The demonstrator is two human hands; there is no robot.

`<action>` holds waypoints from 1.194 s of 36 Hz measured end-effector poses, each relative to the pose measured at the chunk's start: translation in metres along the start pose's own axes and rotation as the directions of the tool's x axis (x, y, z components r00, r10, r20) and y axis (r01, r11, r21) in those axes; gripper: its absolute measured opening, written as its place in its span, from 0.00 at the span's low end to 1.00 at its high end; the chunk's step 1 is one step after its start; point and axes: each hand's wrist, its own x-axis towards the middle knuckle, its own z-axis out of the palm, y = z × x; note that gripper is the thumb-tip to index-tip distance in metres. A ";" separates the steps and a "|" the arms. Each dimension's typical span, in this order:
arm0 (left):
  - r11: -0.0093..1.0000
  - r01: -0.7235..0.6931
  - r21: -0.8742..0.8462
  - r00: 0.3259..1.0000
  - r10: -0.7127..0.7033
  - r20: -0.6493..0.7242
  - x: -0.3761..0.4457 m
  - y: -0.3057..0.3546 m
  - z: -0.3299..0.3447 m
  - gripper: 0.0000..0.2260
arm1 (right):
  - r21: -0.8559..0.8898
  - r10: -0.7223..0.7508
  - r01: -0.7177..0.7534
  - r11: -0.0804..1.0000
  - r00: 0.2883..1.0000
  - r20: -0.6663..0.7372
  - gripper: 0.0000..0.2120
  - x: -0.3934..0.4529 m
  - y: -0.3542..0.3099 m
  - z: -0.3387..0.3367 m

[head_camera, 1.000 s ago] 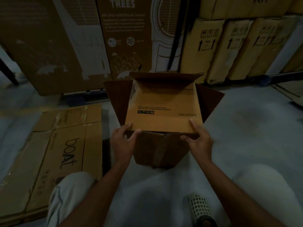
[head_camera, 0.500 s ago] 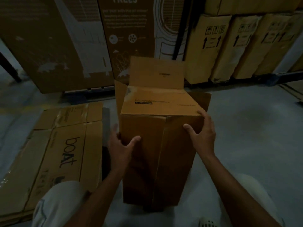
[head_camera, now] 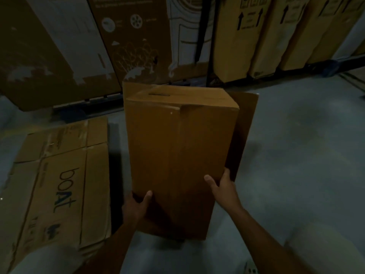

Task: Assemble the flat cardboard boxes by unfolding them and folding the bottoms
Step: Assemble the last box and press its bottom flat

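The cardboard box (head_camera: 177,155) hides both hands' fingers behind its sides, while flattened cartons (head_camera: 55,184) at nine o'clock run off-frame.

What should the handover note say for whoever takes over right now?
Left hand: grips the lower left corner of the cardboard box, thumb on its near face.
Right hand: grips the box's lower right edge, fingers round the side.
Box: unfolded and standing on the floor, top end folded shut, one flap sticking out on the right.
Left to do: flat boxes, one printed "boat", lie on the floor to the left, not yet unfolded.
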 end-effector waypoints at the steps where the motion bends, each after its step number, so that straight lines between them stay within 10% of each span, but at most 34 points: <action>1: 0.999 0.033 -0.001 0.999 -0.033 0.019 0.005 -0.001 0.002 0.37 | -0.010 0.013 -0.013 1.000 0.999 0.031 0.34 0.002 0.005 0.005; 10: 0.974 0.201 -0.104 0.976 -0.189 0.113 0.040 -0.001 0.025 0.50 | -0.084 0.307 -0.298 0.951 0.943 0.128 0.25 0.001 0.070 0.053; 20: 0.925 -0.012 0.379 0.999 -0.002 0.038 0.065 0.005 0.022 0.41 | -0.372 0.132 -0.167 0.913 0.984 -0.117 0.24 0.040 0.048 0.040; 36: 0.890 -0.033 0.455 0.963 -0.093 0.252 0.008 -0.012 0.037 0.70 | -0.446 0.168 -0.057 0.893 0.963 0.213 0.65 0.015 0.065 0.051; 43: 0.847 -0.255 0.466 0.917 0.058 0.395 -0.002 -0.028 0.027 0.68 | -0.478 0.125 0.012 0.879 0.959 0.254 0.62 -0.013 0.071 0.042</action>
